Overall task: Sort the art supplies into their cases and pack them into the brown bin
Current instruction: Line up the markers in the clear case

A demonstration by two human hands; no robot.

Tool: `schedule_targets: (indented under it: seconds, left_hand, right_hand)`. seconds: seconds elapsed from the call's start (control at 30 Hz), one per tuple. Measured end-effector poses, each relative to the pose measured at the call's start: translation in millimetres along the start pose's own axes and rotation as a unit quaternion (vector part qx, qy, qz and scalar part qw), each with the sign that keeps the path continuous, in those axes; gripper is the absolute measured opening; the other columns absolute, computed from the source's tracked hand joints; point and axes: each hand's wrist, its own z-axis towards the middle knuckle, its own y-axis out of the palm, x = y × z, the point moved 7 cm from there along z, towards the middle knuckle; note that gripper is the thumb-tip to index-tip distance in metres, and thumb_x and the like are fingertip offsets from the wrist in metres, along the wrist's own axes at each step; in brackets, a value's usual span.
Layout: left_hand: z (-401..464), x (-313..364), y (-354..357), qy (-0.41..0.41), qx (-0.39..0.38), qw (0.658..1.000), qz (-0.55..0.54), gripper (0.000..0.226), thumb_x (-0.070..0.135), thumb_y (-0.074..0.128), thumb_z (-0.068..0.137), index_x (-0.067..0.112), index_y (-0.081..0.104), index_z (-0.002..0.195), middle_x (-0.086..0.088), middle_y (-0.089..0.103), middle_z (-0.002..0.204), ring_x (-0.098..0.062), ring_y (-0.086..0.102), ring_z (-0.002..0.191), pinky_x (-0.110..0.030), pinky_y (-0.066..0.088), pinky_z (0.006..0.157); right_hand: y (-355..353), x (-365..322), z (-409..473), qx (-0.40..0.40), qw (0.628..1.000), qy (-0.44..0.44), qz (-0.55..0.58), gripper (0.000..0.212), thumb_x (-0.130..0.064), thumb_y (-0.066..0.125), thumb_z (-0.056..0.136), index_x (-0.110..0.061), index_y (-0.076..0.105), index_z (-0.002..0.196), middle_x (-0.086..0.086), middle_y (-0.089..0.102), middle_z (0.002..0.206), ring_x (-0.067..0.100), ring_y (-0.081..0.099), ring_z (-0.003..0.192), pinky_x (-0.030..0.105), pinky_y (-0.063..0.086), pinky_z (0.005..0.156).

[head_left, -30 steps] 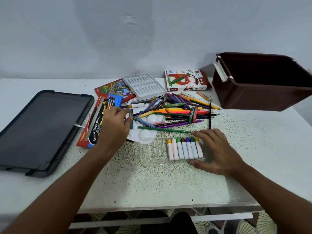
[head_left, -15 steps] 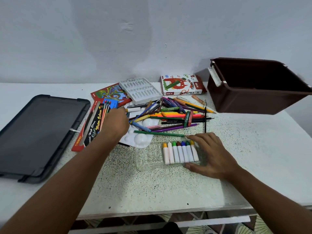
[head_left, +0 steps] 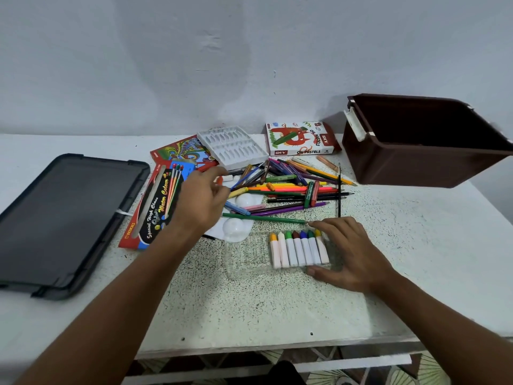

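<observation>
The right hand (head_left: 351,252) lies with fingers spread on the clear case (head_left: 249,257) holding seven crayons (head_left: 298,250). The left hand (head_left: 201,201) reaches loose-fingered, holding nothing, toward the pencil pile (head_left: 288,187). The brown bin (head_left: 422,143) sits far right on the tabletop (head_left: 416,245).

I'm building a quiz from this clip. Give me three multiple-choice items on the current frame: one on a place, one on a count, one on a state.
1. Where is the brown bin?
A. right rear of the table
B. left front
C. under the table

2. How many crayons lie in the clear case?
A. three
B. seven
C. twelve

3. What is the right hand doing?
A. lifting the bin
B. gripping a pencil
C. resting on the clear case

Answers: 1 A, it stands beside the oil pastels box. 2 B, seven coloured tips show in a row. 3 C, its fingers and thumb flank the case's right end.
</observation>
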Motion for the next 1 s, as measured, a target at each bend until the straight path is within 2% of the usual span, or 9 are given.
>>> schedule_targets:
  seconds: [0.13, 0.3, 0.5, 0.6, 0.7, 0.8, 0.87, 0.9, 1.0]
  left_hand:
    - [-31, 24, 21, -0.025, -0.079, 0.988, -0.127, 0.016, 0.006, 0.061, 0.086, 0.015, 0.067, 0.098, -0.02, 0.062, 0.073, -0.014, 0.048, 0.057, -0.021, 0.038, 0.052]
    - [-50, 23, 49, -0.035, -0.148, 0.976, -0.155, 0.016, 0.008, 0.066, 0.083, 0.021, 0.068, 0.093, -0.02, 0.06, 0.074, -0.013, 0.047, 0.06, -0.02, 0.041, 0.057]
    - [-58, 21, 63, -0.052, -0.187, 0.969, -0.15, 0.018, 0.01, 0.062, 0.087, 0.017, 0.067, 0.103, -0.022, 0.066, 0.08, -0.024, 0.056, 0.063, -0.039, 0.053, 0.065]
    - [-59, 20, 63, -0.048, -0.188, 0.971, -0.14, 0.024, 0.01, 0.061, 0.088, 0.017, 0.065, 0.111, -0.017, 0.068, 0.081, -0.032, 0.065, 0.074, -0.043, 0.056, 0.073]
    - [-61, 20, 62, -0.037, -0.185, 0.975, -0.119, 0.026, 0.009, 0.061, 0.089, 0.013, 0.063, 0.114, -0.009, 0.069, 0.084, -0.021, 0.067, 0.079, -0.036, 0.056, 0.076]
    - [-62, 24, 63, -0.008, -0.175, 0.981, -0.085, 0.029, 0.01, 0.061, 0.088, 0.012, 0.065, 0.116, 0.0, 0.066, 0.088, -0.006, 0.06, 0.074, -0.009, 0.049, 0.07]
    - [-62, 30, 61, 0.023, -0.167, 0.984, -0.05, 0.028, 0.011, 0.062, 0.087, 0.011, 0.068, 0.114, 0.002, 0.062, 0.087, -0.003, 0.054, 0.071, -0.002, 0.041, 0.064]
    - [-62, 32, 60, 0.035, -0.164, 0.985, -0.036, 0.023, 0.011, 0.062, 0.086, 0.009, 0.07, 0.108, 0.0, 0.062, 0.085, -0.007, 0.054, 0.07, -0.006, 0.043, 0.064]
    - [-64, 35, 60, 0.045, -0.169, 0.984, -0.019, 0.015, 0.012, 0.063, 0.086, 0.002, 0.072, 0.093, -0.011, 0.066, 0.081, -0.022, 0.06, 0.074, -0.037, 0.05, 0.073]
  right_hand:
    - [0, 0, 0, 0.0, 1.0, 0.0, 0.001, 0.086, -0.084, 0.046, 0.072, -0.028, 0.04, 0.138, -0.005, 0.05, 0.126, 0.014, 0.04, 0.113, 0.033, 0.037, 0.089]
    - [1, 1, -1, -0.003, 1.0, 0.003, -0.001, 0.087, -0.083, 0.046, 0.072, -0.027, 0.04, 0.138, -0.005, 0.05, 0.127, 0.013, 0.04, 0.113, 0.033, 0.037, 0.089]
    - [-1, -1, -1, 0.002, 1.0, -0.003, -0.001, 0.086, -0.081, 0.048, 0.073, -0.026, 0.041, 0.138, -0.005, 0.05, 0.124, 0.014, 0.041, 0.112, 0.033, 0.036, 0.089]
    - [-1, -1, -1, 0.003, 1.0, -0.002, -0.003, 0.086, -0.082, 0.048, 0.073, -0.026, 0.041, 0.138, -0.005, 0.05, 0.124, 0.014, 0.041, 0.112, 0.034, 0.036, 0.09]
    - [-1, -1, -1, 0.002, 1.0, 0.002, -0.003, 0.087, -0.083, 0.048, 0.072, -0.026, 0.042, 0.138, -0.006, 0.049, 0.125, 0.014, 0.04, 0.113, 0.033, 0.036, 0.09]
    - [-1, -1, -1, 0.004, 1.0, 0.004, -0.001, 0.087, -0.083, 0.048, 0.072, -0.027, 0.042, 0.138, -0.006, 0.05, 0.125, 0.014, 0.04, 0.113, 0.032, 0.035, 0.091]
    - [-2, -1, -1, 0.005, 1.0, 0.003, 0.001, 0.087, -0.082, 0.049, 0.072, -0.027, 0.042, 0.138, -0.006, 0.05, 0.124, 0.014, 0.04, 0.113, 0.033, 0.035, 0.091]
    - [-2, -1, -1, 0.006, 1.0, 0.003, 0.001, 0.087, -0.082, 0.049, 0.072, -0.027, 0.042, 0.138, -0.006, 0.05, 0.124, 0.014, 0.041, 0.113, 0.034, 0.036, 0.091]
    - [-2, -2, -1, 0.007, 1.0, 0.001, 0.0, 0.086, -0.082, 0.05, 0.072, -0.027, 0.041, 0.138, -0.005, 0.05, 0.124, 0.015, 0.041, 0.113, 0.034, 0.036, 0.091]
